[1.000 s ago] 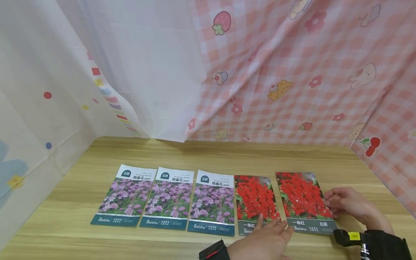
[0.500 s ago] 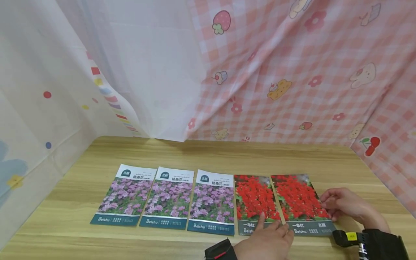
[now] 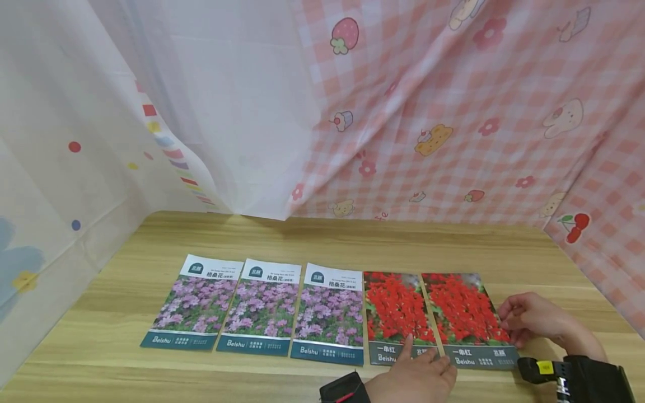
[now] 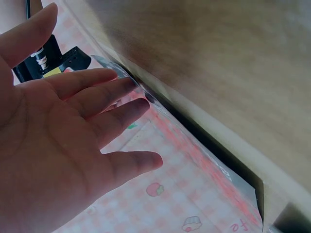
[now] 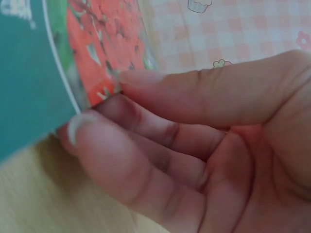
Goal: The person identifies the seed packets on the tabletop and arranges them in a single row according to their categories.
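Observation:
Five-packet row aside, the rightmost red-flower seed packet (image 3: 466,308) lies flat on the table, and my right hand (image 3: 536,322) pinches its right edge. In the right wrist view, thumb (image 5: 160,87) and fingers meet at that packet's edge (image 5: 82,104). Close on its left lies another red-flower seed packet (image 3: 398,305). My left hand (image 3: 418,375) spreads over the lower edges of both red packets, covering part of their grey bands. Its fingers (image 4: 116,121) look straight in the left wrist view.
Three purple-flower seed packets, left (image 3: 194,299), middle (image 3: 262,305) and right (image 3: 330,313), continue the row leftward on the wooden table (image 3: 322,240). A pink checked cloth (image 3: 393,112) hangs behind, and a white dotted cloth (image 3: 65,184) borders the left side.
The rightmost red seed packet has slid left against its neighbour and slightly nearer the person, with my right hand following. My left hand has shifted slightly right. The purple packets stay put.

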Available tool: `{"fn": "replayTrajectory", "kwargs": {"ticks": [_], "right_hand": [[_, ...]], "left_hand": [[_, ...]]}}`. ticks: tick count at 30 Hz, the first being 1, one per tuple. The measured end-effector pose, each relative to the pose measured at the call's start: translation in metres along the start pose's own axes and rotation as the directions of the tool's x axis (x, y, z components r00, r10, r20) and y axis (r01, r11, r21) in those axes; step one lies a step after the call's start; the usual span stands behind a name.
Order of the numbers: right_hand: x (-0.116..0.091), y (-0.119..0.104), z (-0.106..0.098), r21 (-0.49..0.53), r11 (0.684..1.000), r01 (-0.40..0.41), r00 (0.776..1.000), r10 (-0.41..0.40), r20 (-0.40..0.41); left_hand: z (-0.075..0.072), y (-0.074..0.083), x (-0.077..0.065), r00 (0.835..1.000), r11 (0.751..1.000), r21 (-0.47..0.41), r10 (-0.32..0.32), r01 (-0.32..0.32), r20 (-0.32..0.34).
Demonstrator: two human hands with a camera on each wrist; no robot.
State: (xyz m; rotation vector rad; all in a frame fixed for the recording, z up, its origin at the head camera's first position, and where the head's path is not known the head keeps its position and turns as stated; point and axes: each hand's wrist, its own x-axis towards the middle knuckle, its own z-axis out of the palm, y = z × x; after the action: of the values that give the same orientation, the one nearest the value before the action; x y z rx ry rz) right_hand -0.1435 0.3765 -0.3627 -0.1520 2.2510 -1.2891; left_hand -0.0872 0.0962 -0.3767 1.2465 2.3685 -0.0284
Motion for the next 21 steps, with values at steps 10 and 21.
{"fn": "replayTrajectory", "kwargs": {"ticks": [10,21], "right_hand": [[-0.0046,-0.0011,-0.0008,-0.027,1.000,-0.016,0.999,0.017,0.047],[-0.0075,-0.0059,0.0012,-0.046,0.998,-0.048,0.996,0.052,0.078]], "left_hand": [[0.0025,0.0010,0.0025,1.000,1.000,0.029,0.008,-0.008,-0.012],[0.0041,-0.0002,0.0006,0.996,0.998,0.009,0.063,-0.063,-0.066]]}}
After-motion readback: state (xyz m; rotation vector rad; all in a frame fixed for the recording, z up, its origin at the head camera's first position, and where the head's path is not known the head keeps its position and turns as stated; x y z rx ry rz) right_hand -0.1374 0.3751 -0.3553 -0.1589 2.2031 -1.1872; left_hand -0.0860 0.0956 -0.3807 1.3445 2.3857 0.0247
